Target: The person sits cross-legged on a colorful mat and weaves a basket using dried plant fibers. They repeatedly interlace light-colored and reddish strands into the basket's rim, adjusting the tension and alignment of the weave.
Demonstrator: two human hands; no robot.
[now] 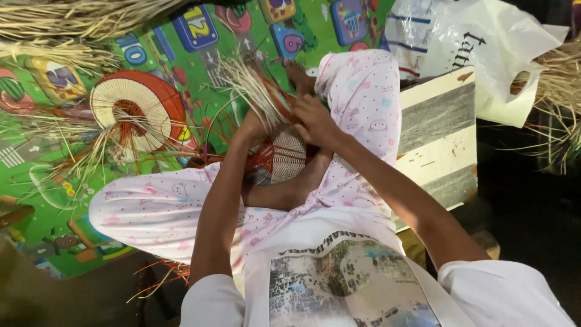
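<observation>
Between both hands — woven basket point(287, 156), straw strands point(251, 85)

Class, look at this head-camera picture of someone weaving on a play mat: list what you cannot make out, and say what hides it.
- Left hand, head view: fingers hidden behind the straw bundle; grip unclear.
- Right hand: fingertips tucked under, so its hold is unclear.
- Woven piece being worked: mostly covered by hands and foot.
- Finished woven disc: partly crossed by loose strands.
- Plastic bag: cut by the top edge.
</observation>
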